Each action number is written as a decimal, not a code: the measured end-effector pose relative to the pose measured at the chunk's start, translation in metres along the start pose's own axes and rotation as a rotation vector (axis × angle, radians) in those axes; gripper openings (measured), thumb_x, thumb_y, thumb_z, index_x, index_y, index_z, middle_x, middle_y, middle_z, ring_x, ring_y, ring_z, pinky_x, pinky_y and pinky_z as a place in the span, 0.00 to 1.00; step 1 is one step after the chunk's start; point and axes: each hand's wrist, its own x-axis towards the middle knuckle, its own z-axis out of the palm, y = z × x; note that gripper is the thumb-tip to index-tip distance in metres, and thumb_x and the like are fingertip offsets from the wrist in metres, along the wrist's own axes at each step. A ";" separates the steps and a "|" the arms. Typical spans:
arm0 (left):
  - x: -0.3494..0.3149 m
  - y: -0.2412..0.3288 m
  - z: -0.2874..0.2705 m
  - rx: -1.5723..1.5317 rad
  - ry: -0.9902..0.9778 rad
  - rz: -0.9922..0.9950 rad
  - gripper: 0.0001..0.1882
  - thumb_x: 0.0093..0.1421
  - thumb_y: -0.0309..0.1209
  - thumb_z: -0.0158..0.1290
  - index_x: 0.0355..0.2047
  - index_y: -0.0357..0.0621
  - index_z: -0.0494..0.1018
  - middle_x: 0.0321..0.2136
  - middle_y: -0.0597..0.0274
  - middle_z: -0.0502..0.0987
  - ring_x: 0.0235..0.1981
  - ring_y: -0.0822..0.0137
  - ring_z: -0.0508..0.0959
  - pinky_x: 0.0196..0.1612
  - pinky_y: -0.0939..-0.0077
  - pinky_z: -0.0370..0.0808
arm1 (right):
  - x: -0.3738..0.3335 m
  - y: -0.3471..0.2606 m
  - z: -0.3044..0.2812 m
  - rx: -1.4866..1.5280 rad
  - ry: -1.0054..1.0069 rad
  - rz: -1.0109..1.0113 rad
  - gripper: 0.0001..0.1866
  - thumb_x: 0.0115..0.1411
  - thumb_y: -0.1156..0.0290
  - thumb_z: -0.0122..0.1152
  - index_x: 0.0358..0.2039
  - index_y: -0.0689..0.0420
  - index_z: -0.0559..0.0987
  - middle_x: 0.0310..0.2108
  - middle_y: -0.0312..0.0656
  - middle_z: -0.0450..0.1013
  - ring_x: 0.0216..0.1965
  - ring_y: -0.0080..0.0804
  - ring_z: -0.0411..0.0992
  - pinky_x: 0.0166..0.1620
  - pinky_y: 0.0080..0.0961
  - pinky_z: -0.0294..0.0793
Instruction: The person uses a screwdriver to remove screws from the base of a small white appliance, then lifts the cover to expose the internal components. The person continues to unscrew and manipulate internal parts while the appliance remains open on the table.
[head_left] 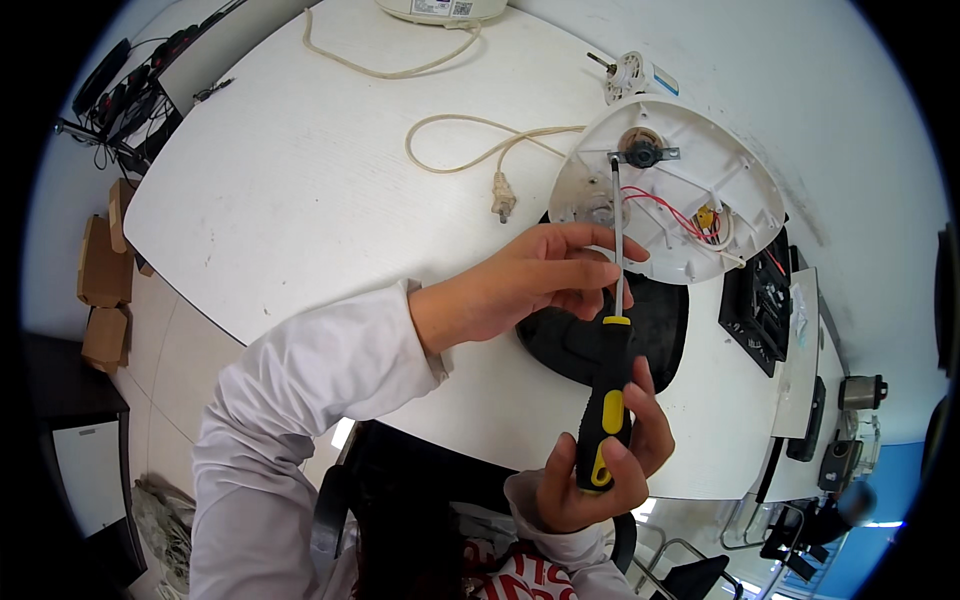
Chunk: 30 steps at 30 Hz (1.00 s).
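Observation:
A screwdriver (607, 400) with a black and yellow handle is gripped by my right hand (610, 465) near the handle's butt. Its metal shaft passes between the fingers of my left hand (550, 270), which pinch it about midway. The shaft's tip meets a metal bracket with a dark round part (643, 152), set inside a white round plastic housing (735, 170). Red wires (665, 205) and a yellow part (705, 217) show inside the housing. Under my left hand and the housing lies a black curved piece (640, 340).
A cream power cord with plug (503, 195) leads from the housing across the white table (300, 190). A small white motor-like part (635, 78) is behind the housing. To its right sits a black toolbox (755, 305). Another white appliance (440, 8) stands at the far edge.

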 end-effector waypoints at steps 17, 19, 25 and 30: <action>0.065 0.024 -0.053 0.932 0.329 0.419 0.22 0.50 0.31 0.58 0.44 0.36 0.67 0.34 0.51 0.76 0.36 0.58 0.76 0.40 0.70 0.71 | 0.005 0.002 -0.010 0.014 0.126 0.068 0.16 0.61 0.71 0.51 0.46 0.58 0.59 0.47 0.58 0.66 0.50 0.47 0.68 0.54 0.36 0.67; 0.076 0.026 -0.048 1.008 0.324 0.443 0.19 0.50 0.31 0.58 0.40 0.36 0.68 0.30 0.49 0.76 0.33 0.56 0.77 0.37 0.68 0.72 | 0.008 -0.003 -0.015 0.015 0.154 0.095 0.17 0.61 0.70 0.51 0.47 0.59 0.59 0.48 0.58 0.66 0.50 0.47 0.68 0.54 0.36 0.67; 0.089 0.047 -0.025 1.232 0.261 0.396 0.17 0.48 0.32 0.60 0.34 0.35 0.68 0.29 0.45 0.76 0.33 0.49 0.76 0.35 0.63 0.72 | 0.021 -0.015 -0.030 -0.144 0.144 0.191 0.20 0.61 0.70 0.51 0.50 0.60 0.56 0.51 0.66 0.62 0.53 0.52 0.67 0.53 0.34 0.69; 0.094 0.045 -0.022 1.352 0.078 0.316 0.20 0.49 0.35 0.59 0.35 0.32 0.67 0.30 0.43 0.75 0.34 0.47 0.75 0.37 0.62 0.72 | 0.016 -0.015 -0.044 -0.095 0.087 0.264 0.26 0.60 0.61 0.54 0.51 0.61 0.56 0.51 0.68 0.62 0.52 0.52 0.68 0.50 0.31 0.71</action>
